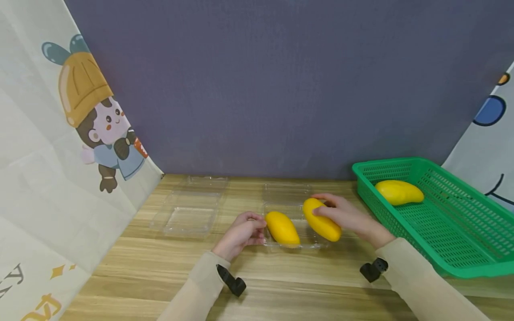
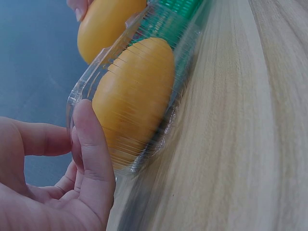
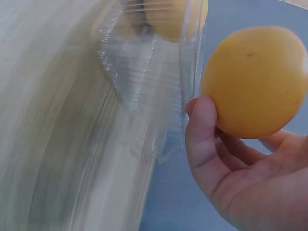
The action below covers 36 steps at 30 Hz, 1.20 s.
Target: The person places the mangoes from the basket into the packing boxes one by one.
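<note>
Placement of a second mango (image 1: 323,226) seems to be the step in hand; we see the right hand (image 1: 348,218) with its fingers and thumb clamped around it, holding it raised just above the right end of the clear box (image 1: 313,245); the left hand (image 1: 242,234) pinches that box's left edge between thumb and fingers, steadying it against the table (image 1: 289,285), as we read it. Inside the box, toward its left, lies the first mango (image 1: 283,229), slantwise; a further mango (image 1: 397,192) rests in the green basket (image 1: 449,223) at the right, and another clear box (image 1: 190,220) sits open on the left. The next move calls, we judge, for lowering the held fruit into the gap beside the first — gently, since the thin plastic looks apt to flex or tip — before the right hand lets go.
</note>
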Tool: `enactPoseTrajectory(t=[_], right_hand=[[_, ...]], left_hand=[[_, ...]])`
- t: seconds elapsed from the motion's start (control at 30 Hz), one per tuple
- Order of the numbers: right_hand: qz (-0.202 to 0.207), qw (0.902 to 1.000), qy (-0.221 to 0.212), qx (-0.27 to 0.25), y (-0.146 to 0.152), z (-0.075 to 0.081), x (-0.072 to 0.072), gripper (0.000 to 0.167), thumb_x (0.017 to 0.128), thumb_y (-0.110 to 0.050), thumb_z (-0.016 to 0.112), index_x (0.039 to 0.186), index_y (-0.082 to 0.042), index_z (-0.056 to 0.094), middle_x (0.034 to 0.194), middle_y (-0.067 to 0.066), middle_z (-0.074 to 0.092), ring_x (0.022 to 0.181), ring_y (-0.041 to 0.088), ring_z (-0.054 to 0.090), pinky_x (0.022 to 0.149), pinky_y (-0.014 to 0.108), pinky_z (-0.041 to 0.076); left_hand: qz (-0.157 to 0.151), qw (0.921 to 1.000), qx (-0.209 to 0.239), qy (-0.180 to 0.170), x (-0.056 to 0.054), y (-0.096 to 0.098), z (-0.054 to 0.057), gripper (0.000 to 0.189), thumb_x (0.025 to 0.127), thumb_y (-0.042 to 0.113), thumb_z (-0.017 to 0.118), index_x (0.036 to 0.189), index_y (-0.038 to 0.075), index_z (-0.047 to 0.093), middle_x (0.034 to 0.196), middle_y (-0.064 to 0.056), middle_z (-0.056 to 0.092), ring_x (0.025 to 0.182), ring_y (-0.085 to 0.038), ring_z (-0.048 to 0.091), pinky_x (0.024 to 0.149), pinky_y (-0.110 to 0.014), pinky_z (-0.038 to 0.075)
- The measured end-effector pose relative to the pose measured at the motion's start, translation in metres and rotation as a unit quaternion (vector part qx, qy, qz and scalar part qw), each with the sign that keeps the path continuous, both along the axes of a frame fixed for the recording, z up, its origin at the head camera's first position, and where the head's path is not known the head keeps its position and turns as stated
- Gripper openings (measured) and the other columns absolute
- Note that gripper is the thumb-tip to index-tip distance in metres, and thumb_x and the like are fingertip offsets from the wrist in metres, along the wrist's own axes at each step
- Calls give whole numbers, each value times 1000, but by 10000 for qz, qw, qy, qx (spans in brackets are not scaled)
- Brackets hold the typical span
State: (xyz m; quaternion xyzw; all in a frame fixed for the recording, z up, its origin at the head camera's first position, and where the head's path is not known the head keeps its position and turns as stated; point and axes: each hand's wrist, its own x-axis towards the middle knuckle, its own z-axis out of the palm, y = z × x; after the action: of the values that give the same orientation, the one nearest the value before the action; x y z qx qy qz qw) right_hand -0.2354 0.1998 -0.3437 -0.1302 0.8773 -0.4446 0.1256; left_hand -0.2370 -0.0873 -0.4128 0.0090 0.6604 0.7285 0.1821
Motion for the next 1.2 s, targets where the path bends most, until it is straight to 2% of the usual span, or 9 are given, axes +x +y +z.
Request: enactPoseTrajectory(t=[0.2,0.43,0.63,0.93,1.2], right_hand=[[-73,9998,101,122,-9,2,-1,57,89,-42,59,139,-19,42,123,9,53,95,22,54,78,33,47],[-53,9997,183,167,-17,0,-5,59,88,-37,61,139,-15,43,119,13,55,90,22,55,72,33,49],[12,9985,440,339,-24,-5,-8,59,85,-34,63,137,-12,45,112,13,56,87,23,54,66,32,49],[105,9968,600,509,-30,-12,-11,60,85,-36,64,137,-15,45,114,12,56,85,22,56,63,31,50],[69,9932,764,875,-39,-12,-8,60,84,-36,64,137,-16,44,118,11,56,85,20,56,65,32,48]], left_hand=[[17,10000,35,-27,0,0,0,27,88,7,61,109,-3,48,83,-12,54,63,-17,55,62,-29,55],[11,10000,33,-32,-1,1,-1,26,88,7,61,108,-2,48,82,-12,54,62,-17,55,62,-29,55],[-3,10000,30,-45,-1,1,0,25,88,7,61,108,-1,48,82,-12,54,63,-17,55,62,-29,55],[-14,10000,8,-46,-1,0,0,26,88,7,61,108,-1,48,83,-13,54,63,-18,55,62,-29,55],[11,10000,1,-66,-1,0,0,25,87,7,61,107,-1,48,82,-12,53,63,-18,54,62,-30,55]])
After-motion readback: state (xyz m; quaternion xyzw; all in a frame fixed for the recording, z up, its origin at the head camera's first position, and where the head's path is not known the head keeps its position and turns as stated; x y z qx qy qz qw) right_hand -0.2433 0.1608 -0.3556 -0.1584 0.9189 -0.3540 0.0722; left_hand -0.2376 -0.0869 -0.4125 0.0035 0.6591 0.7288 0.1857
